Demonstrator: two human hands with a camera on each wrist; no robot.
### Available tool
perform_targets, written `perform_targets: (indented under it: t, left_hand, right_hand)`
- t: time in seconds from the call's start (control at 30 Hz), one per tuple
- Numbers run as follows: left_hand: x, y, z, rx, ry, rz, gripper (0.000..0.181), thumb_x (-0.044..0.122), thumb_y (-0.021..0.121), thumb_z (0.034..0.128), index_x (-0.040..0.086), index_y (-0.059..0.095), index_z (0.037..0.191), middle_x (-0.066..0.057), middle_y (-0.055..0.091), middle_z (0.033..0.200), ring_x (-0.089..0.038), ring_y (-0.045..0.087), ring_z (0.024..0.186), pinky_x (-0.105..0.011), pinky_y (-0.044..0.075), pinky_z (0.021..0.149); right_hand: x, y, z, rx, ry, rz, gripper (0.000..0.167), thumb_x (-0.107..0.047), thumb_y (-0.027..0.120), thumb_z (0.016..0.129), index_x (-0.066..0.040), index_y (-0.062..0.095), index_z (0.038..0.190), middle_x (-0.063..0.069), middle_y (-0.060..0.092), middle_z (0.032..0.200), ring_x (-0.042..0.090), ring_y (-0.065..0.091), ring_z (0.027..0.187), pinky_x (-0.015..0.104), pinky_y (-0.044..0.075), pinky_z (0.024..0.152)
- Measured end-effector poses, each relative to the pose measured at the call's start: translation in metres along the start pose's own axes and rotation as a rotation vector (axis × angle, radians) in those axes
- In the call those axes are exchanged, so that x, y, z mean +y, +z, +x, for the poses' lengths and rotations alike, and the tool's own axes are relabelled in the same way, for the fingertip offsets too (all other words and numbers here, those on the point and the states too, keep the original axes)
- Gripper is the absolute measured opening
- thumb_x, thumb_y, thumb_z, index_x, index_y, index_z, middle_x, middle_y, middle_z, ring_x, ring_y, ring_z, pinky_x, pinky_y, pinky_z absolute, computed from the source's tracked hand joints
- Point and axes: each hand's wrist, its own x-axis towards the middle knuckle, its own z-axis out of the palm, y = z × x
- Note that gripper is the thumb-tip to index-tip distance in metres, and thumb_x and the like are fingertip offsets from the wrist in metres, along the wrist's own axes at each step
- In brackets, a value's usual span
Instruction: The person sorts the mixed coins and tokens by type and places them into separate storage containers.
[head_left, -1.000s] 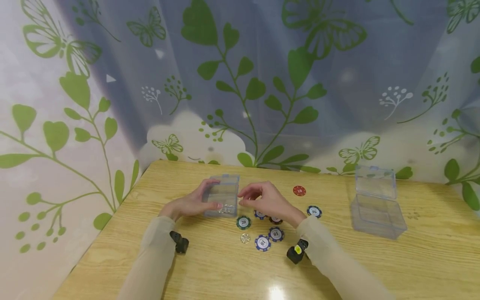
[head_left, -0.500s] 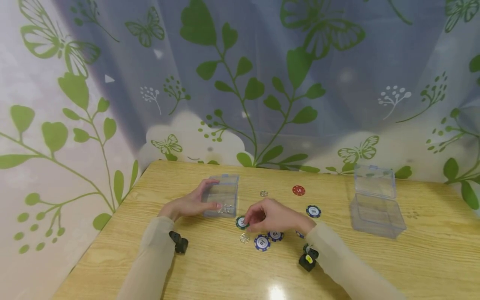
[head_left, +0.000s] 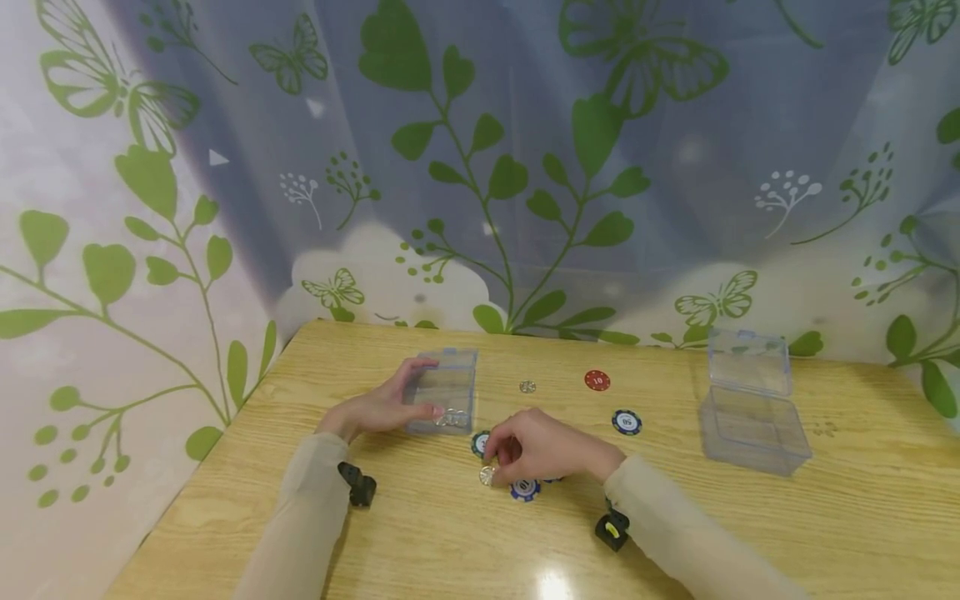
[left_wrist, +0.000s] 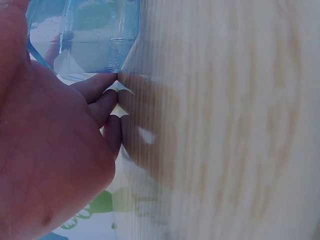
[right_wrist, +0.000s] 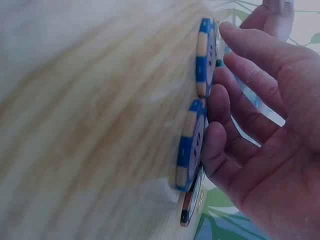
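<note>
My left hand [head_left: 386, 404] grips a clear plastic box [head_left: 442, 387] whose lid stands open, thumb at the near side and fingers at the far side. Gold-coloured coins [head_left: 452, 417] show through its near end. My right hand [head_left: 551, 446] is low over the table, thumb and forefinger at a gold-coloured coin [head_left: 487, 475] lying flat; a gap shows between their tips. A green poker chip [head_left: 478, 443] lies partly under the fingers. In the right wrist view, blue-and-white poker chips [right_wrist: 190, 145] and a dark chip [right_wrist: 189, 207] lie beneath the hand.
A second clear box [head_left: 756, 433] stands at the right, lid up. Farther back lie another gold-coloured coin [head_left: 528, 387] and a red chip [head_left: 597, 381]. A dark blue chip [head_left: 627, 422] is right of my hand. A patterned curtain [head_left: 525, 167] hangs behind the table [head_left: 420, 525].
My right hand has moved from beside the left box toward me, down to the gold-coloured coin, uncovering the coin farther back. The left hand keeps its grip on the box.
</note>
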Motion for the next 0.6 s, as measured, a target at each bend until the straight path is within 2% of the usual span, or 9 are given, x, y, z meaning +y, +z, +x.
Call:
perform_targets:
  t: [0.37, 0.6]
  left_hand:
    - [0.0017, -0.0005, -0.0010, -0.001, 0.005, 0.007, 0.083, 0.036, 0.071, 0.0959, 0.024, 0.019, 0.159, -0.020, 0.006, 0.171, -0.045, 0.006, 0.158, -0.068, 0.018, 0.122]
    - [0.0017, -0.0002, -0.0009, -0.003, 0.000, 0.012, 0.083, 0.037, 0.071, 0.0954, 0.026, 0.019, 0.159, -0.019, 0.006, 0.171, -0.044, 0.006, 0.158, -0.068, 0.018, 0.122]
  right_hand:
    - [-0.0050, 0.0039, 0.0062, 0.023, 0.027, -0.078, 0.012, -0.020, 0.084, 0.085, -0.016, 0.076, 0.093, -0.010, 0.064, 0.070, -0.001, 0.055, 0.060, 0.018, 0.047, 0.058]
    - [-0.0070, 0.0033, 0.0094, 0.011, 0.065, -0.076, 0.011, -0.018, 0.085, 0.084, -0.017, 0.076, 0.090, -0.010, 0.062, 0.067, 0.000, 0.053, 0.057, 0.017, 0.045, 0.055]
